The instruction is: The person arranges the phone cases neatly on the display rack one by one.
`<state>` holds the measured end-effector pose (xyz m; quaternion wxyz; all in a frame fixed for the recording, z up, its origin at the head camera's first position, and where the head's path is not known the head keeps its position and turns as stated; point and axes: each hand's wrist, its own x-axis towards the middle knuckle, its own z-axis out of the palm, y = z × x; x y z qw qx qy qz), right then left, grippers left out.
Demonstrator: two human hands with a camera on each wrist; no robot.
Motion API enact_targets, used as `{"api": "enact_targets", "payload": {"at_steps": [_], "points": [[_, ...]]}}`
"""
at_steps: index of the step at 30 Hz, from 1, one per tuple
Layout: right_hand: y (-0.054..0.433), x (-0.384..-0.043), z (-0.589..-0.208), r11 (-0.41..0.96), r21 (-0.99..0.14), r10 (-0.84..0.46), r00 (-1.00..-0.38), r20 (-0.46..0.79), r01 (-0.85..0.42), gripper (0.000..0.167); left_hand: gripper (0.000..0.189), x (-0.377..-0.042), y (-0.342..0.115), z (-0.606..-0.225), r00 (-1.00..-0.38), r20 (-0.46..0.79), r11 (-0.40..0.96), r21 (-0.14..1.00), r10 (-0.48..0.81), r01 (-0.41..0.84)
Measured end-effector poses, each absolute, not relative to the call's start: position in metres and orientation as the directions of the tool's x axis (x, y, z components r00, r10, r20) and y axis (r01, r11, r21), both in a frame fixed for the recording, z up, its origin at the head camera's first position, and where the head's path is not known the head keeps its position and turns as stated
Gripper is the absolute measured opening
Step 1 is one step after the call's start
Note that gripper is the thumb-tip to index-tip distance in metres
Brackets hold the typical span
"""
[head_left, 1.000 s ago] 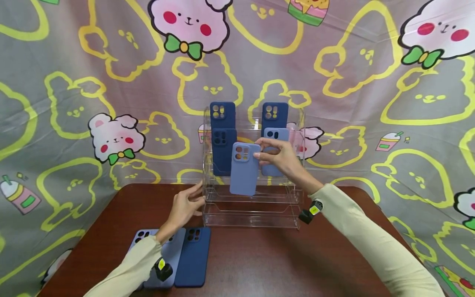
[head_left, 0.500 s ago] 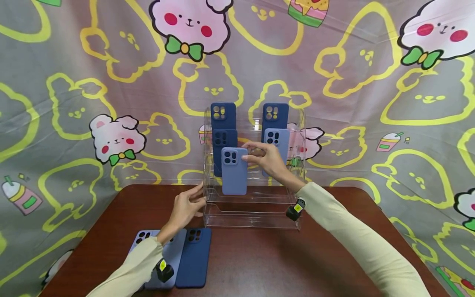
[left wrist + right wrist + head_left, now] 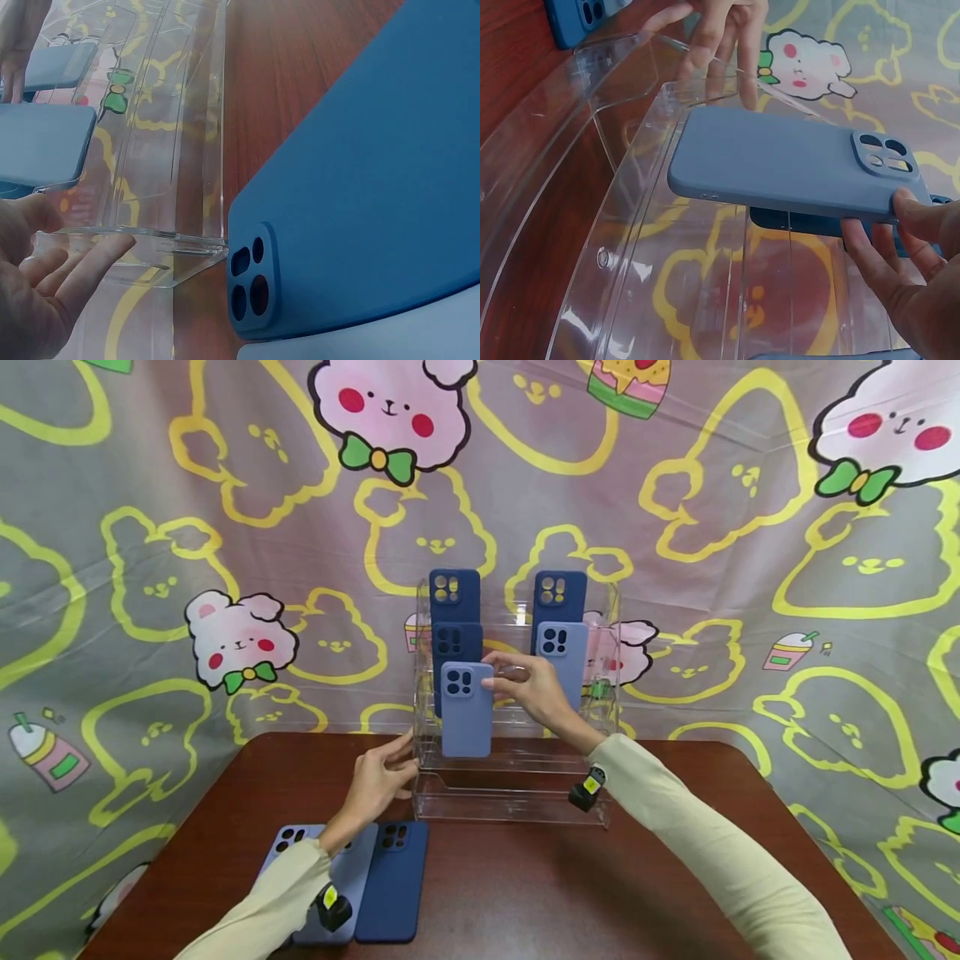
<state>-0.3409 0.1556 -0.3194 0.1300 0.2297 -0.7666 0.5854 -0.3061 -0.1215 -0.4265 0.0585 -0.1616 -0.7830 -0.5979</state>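
Note:
My right hand (image 3: pixel 532 689) pinches a light blue phone case (image 3: pixel 467 718) by its upper right edge, beside the camera cutouts. The case stands upright before the left part of a clear stepped display rack (image 3: pixel 517 806), overlapping a dark blue case (image 3: pixel 459 639) behind it. In the right wrist view the held case (image 3: pixel 772 161) hovers over the clear tiers; whether its lower end touches the rack cannot be told. My left hand (image 3: pixel 378 777) rests its extended fingers against the rack's left side panel (image 3: pixel 150 236).
Upper tiers hold more dark blue cases (image 3: pixel 455 587) (image 3: pixel 561 589) and a light blue one (image 3: pixel 566 652) at right. On the brown table (image 3: pixel 525 893), a dark blue case (image 3: pixel 393 885) lies beside light blue cases (image 3: pixel 333 893), partly under my left forearm. A patterned cloth (image 3: pixel 690 652) hangs behind.
My right hand has carried the light blue case leftward and slightly down, to stand before the left column, and it has become more upright. My left hand stays at the rack's side.

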Motion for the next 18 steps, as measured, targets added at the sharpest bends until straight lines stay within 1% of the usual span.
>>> {"api": "enact_targets", "payload": {"at_steps": [8,11,14,18], "points": [[0.149,-0.346,-0.331,0.220,-0.824,-0.235,-0.848,0.475,-0.522,0.029,0.059,-0.306,-0.122,-0.426,-0.946,0.269,0.240,0.921,0.179,0.307],[0.147,-0.346,-0.337,0.247,-0.813,-0.237,-0.846,0.477,-0.527,0.030,0.060,-0.307,-0.122,-0.427,-0.948,0.266,0.245,0.921,0.174,0.303],[0.146,-0.345,-0.341,0.268,-0.801,-0.217,-0.844,0.491,-0.535,0.030,0.060,-0.308,-0.121,-0.427,-0.951,0.263,0.244,0.923,0.165,0.298],[0.146,-0.345,-0.345,0.303,-0.768,-0.188,-0.826,0.532,-0.564,0.032,0.061,-0.309,-0.120,-0.427,-0.953,0.262,0.240,0.925,0.154,0.294]]}}
